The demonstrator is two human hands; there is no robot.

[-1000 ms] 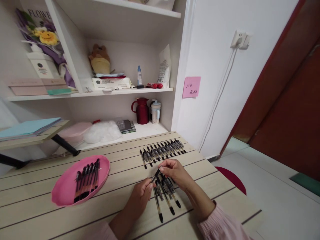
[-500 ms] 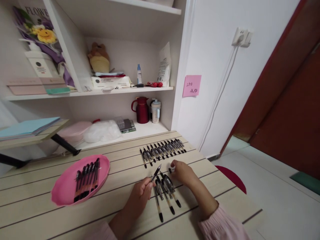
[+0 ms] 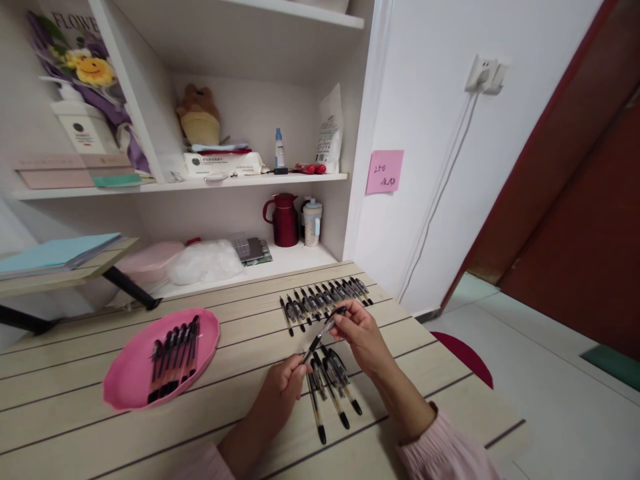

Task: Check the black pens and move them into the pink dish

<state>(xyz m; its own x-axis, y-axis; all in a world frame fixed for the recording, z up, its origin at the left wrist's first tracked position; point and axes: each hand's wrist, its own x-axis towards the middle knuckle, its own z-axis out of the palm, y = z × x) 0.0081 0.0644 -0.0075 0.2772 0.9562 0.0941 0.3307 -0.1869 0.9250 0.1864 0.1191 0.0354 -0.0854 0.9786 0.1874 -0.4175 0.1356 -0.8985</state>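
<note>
My left hand (image 3: 283, 387) grips the lower end of a black pen (image 3: 320, 337) held slanting above the wooden table (image 3: 225, 413). My right hand (image 3: 361, 333) pinches the pen's upper end, where a cap sits at its fingertips. Just below the hands lie several black pens (image 3: 330, 390) in a loose group. Beyond the hands, a neat row of pens (image 3: 323, 300) lies side by side. At the left, a pink tray (image 3: 130, 373) holds several more black pens (image 3: 175, 357).
White shelves behind the table hold a dark red jug (image 3: 284, 220), a white cup (image 3: 311, 223), a plastic bag (image 3: 205, 261), a small bottle (image 3: 279, 150) and boxes. A pink sticky note (image 3: 384, 172) hangs on the wall. A red round stool (image 3: 467, 357) stands at the table's right.
My right hand left the pen tip, reached to the table on the right, then came back up to the pen's upper end with a cap. My left hand kept hold of the pen.
</note>
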